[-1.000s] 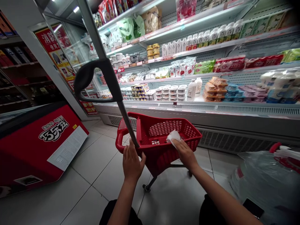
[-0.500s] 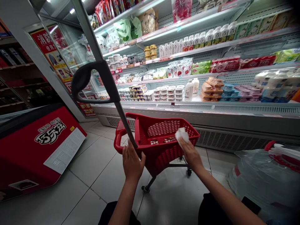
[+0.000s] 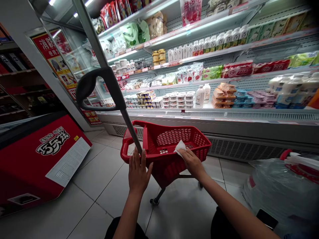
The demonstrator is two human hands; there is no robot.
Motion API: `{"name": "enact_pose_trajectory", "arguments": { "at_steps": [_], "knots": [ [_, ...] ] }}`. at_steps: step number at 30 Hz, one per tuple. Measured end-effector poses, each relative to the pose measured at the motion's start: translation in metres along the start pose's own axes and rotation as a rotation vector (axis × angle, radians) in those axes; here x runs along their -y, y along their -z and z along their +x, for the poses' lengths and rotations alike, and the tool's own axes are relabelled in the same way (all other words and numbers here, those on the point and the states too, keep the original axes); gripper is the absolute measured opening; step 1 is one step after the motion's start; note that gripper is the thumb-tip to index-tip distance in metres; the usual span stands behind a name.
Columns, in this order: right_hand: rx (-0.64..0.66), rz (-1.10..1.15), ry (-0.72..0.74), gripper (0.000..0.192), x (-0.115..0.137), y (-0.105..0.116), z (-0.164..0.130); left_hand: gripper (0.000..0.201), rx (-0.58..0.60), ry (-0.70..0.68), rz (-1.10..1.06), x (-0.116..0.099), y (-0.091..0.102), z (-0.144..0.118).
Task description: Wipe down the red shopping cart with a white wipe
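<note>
A red plastic wheeled shopping basket stands on the tiled floor in front of me. Its grey pull rod rises to a black handle. My left hand rests flat on the basket's near rim at the foot of the rod, fingers straight. My right hand presses a crumpled white wipe against the near right rim of the basket.
An open chiller with yogurt cups, bottles and packets runs along the back. A red chest freezer sits at the left. A large clear water jug with a red cap is at the lower right. My knees show at the bottom.
My right hand carried the wipe out along the right rim, then back toward the near corner. My left hand's fingers have straightened on the rim. The basket shifted slightly.
</note>
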State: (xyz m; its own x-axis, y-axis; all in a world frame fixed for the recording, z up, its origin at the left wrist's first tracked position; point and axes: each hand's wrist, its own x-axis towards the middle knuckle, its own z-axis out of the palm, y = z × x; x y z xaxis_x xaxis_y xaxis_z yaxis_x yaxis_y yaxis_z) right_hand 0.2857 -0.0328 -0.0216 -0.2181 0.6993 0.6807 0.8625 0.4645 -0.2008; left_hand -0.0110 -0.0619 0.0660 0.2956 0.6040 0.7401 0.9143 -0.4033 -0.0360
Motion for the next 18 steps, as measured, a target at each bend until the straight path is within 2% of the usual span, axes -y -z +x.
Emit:
{"name": "enact_pose_trajectory", "arguments": {
  "at_steps": [5, 9, 11, 13, 16, 18],
  "knots": [
    [0.048, -0.116, -0.029, 0.055, -0.058, 0.019, -0.027, 0.068, 0.059, 0.039, 0.018, 0.022, 0.002, 0.012],
    [0.072, -0.156, -0.034, 0.054, -0.069, 0.031, -0.043, 0.068, 0.038, 0.11, 0.018, 0.03, -0.001, 0.018],
    [0.079, -0.151, -0.061, 0.054, -0.061, 0.031, -0.044, 0.068, 0.019, 0.118, 0.022, 0.023, -0.007, 0.018],
    [0.069, -0.131, -0.091, 0.053, -0.045, 0.027, -0.037, 0.066, 0.029, 0.068, 0.018, 0.009, -0.016, 0.017],
    [0.062, -0.065, -0.074, 0.053, -0.005, 0.016, -0.014, 0.063, 0.114, -0.07, -0.014, -0.014, -0.034, 0.017],
    [0.069, -0.011, -0.043, 0.052, 0.026, 0.007, 0.004, 0.062, 0.157, -0.11, -0.028, -0.024, -0.046, 0.017]
  ]
}}
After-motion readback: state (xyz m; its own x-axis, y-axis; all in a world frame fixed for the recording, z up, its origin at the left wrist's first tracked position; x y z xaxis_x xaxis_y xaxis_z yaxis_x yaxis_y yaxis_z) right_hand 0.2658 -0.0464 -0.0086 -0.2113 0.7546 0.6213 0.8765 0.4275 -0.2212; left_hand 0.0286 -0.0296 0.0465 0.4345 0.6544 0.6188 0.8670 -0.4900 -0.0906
